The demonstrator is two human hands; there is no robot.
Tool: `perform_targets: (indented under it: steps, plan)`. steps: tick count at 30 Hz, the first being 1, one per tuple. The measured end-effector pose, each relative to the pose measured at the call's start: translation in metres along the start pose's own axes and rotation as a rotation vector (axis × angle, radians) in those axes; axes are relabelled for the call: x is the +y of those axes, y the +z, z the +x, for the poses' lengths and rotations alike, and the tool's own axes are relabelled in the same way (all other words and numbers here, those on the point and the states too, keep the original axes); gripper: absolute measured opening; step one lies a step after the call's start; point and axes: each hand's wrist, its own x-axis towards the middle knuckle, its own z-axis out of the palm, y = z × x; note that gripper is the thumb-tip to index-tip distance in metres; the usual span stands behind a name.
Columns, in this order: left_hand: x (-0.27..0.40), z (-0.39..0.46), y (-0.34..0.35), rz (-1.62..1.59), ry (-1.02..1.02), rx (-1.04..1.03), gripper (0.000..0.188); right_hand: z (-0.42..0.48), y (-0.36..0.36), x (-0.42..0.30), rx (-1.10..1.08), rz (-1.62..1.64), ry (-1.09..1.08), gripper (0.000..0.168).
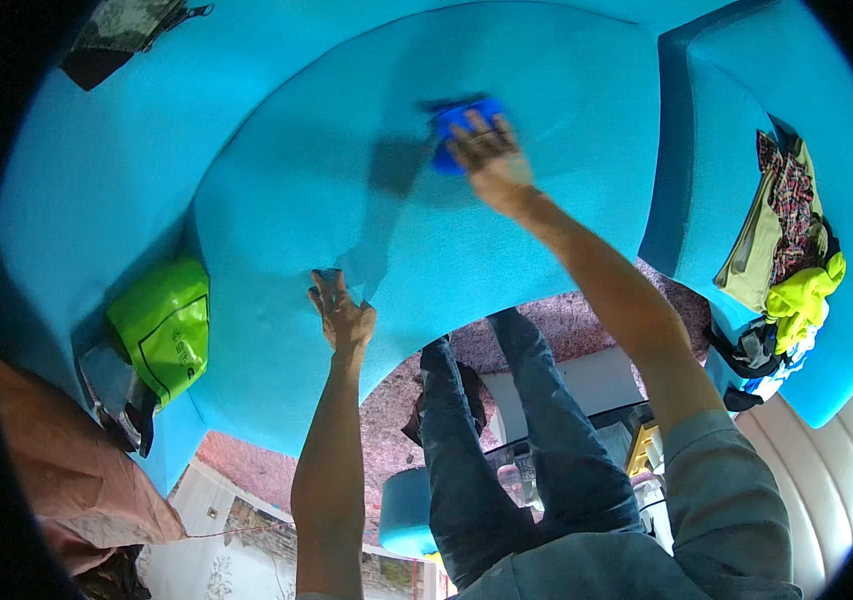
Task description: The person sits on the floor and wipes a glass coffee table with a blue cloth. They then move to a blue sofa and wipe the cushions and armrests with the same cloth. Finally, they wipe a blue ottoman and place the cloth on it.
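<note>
A bright blue pad or cloth [467,129] lies on the turquoise fabric sofa seat [284,195]. My right hand [492,159] is over it, fingers spread and pressing it against the upholstery; motion blurs both, so the pad's exact kind is unclear. A dark edge or shadow shows along its far side. Closer to me and further left, my left hand [342,311] leans on the same seat with its fingertips, holding nothing. The shadow of my right arm falls across the fabric between the two hands.
At left, a green plastic bag [164,330] bearing writing rests against the seat. Folded clothes [794,217] and a yellow garment [805,292] lie on the right-hand sofa section. A zippered pouch [123,34] is at top left. Below are a pinkish carpet [389,420] and a turquoise stool [405,510].
</note>
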Motion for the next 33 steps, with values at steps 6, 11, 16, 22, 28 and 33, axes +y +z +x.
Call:
perform_targets:
  steps: [6,11,16,22,28,33]
  plan:
    - [0.005,0.003,-0.001,-0.055,0.020,-0.053,0.084,-0.087,0.004,0.121,0.064,-0.061,0.602,0.054]
    - [-0.002,0.013,0.022,-0.021,0.086,0.042,0.080,-0.109,0.028,0.073,0.377,0.143,0.834,0.054]
    - [-0.002,0.007,0.007,-0.077,0.042,0.049,0.077,-0.069,-0.003,-0.102,0.112,0.315,0.574,0.061]
    - [-0.035,0.026,0.001,-0.176,0.122,0.225,0.043,-0.061,-0.013,-0.278,0.085,0.470,0.316,0.043]
    - [-0.059,0.014,-0.043,-0.177,0.137,0.143,0.044,-0.062,-0.022,-0.376,-0.052,0.542,-0.034,0.039]
    - [-0.060,-0.015,-0.014,0.038,0.303,0.253,0.055,-0.096,-0.011,-0.291,0.120,0.374,0.109,0.032]
